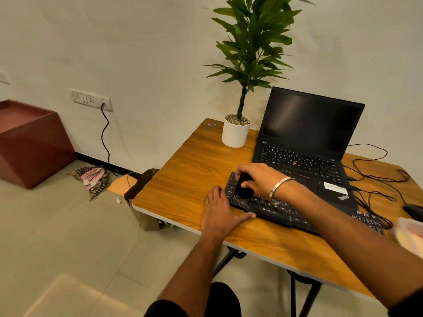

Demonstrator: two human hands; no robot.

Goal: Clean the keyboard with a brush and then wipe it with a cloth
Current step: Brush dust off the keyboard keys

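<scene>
Your left hand (pixel 217 211) lies flat and released on the wooden table (pixel 183 186), fingers straight, its thumb touching the front edge of the black keyboard (pixel 274 210) near that board's left end. Your right hand (pixel 256 177), a metal bangle (pixel 278 186) on its wrist, grasps a dark brush (pixel 243 189) whose bristles rest on the keyboard's leftmost keys. Behind the keyboard stands an open laptop (pixel 306 133), a potted plant (pixel 237 131) at its left; at the table's right end lie a mouse (pixel 414 211) and a pale cloth (pixel 409 234).

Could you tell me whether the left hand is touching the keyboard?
Touching: in the head view, the left hand lies flat on the table, thumb against the keyboard front edge.
</scene>
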